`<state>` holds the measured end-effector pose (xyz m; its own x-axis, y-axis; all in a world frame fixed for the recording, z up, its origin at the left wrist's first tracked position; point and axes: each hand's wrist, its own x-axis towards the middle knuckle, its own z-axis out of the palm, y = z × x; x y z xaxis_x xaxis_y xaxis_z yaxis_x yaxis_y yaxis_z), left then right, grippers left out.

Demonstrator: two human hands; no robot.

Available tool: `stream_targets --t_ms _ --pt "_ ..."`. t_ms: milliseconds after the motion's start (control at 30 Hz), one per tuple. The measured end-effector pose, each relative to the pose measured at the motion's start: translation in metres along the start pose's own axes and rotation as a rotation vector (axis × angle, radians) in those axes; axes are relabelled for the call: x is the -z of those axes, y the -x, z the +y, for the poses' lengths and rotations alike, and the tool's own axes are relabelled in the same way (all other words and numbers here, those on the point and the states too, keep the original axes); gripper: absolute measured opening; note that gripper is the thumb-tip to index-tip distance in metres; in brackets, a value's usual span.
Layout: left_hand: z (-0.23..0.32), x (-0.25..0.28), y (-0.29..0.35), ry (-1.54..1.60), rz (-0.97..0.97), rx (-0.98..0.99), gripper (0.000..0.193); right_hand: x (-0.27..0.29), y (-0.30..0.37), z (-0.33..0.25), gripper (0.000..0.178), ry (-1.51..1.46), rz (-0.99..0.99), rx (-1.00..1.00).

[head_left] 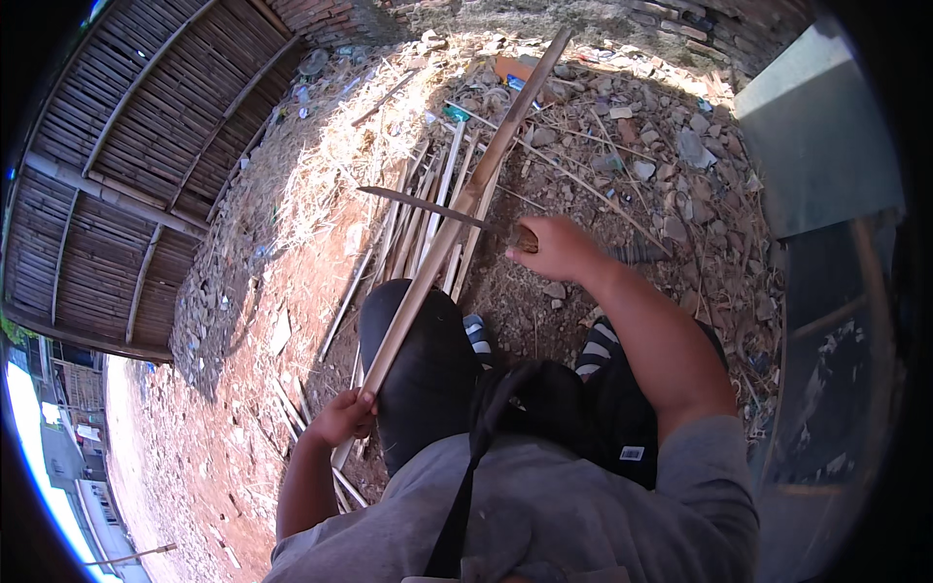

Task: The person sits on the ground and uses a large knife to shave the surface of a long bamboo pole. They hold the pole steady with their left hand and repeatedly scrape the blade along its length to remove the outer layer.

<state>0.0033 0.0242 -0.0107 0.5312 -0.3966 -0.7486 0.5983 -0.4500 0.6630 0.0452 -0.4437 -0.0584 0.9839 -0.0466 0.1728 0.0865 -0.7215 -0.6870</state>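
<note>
Bamboo slat [449, 245], long and narrow, runs diagonally through the middle of the view: its far end points forward and to the right, toward the rubble [671, 175] and the brick wall, and its near end comes back to the person's left side, at the left hand [342, 418]. Its long axis slants up from lower left to upper right, passing over the black-clad left knee [403, 296]; whether it presses on the knee is hard to tell. The near stretch looks pale, the far stretch browner.

A long knife [418, 203] crosses the slat about midway, at a steep angle to its axis. The narrow dark blade points left and slightly forward, its tip well out past the slat's left edge; the handle sits on the right side. Which way the cutting edge faces cannot be made out.

The left fingers are curled around the slat close to its near end, with the thumb lying along the upper face. The right hand [561, 248] has its fingers wrapped firmly about the knife's handle, leaving little of it uncovered.

Beneath and beside the slat, loose thin strips [395, 231] lie on the earthen ground [262, 389], most of them pointing roughly forward. Striped footwear [595, 348] shows between the knees.
</note>
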Motion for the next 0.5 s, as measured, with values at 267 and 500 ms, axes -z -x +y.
stream_targets --t_ms 267,500 --pt "-0.008 0.002 0.007 -0.095 0.014 -0.006 0.033 0.003 -0.008 0.003 0.013 0.417 0.022 0.211" --pt "0.004 0.003 0.006 -0.061 -0.012 0.019 0.034 0.025 -0.011 0.029 0.028 0.196 -0.062 -0.154"
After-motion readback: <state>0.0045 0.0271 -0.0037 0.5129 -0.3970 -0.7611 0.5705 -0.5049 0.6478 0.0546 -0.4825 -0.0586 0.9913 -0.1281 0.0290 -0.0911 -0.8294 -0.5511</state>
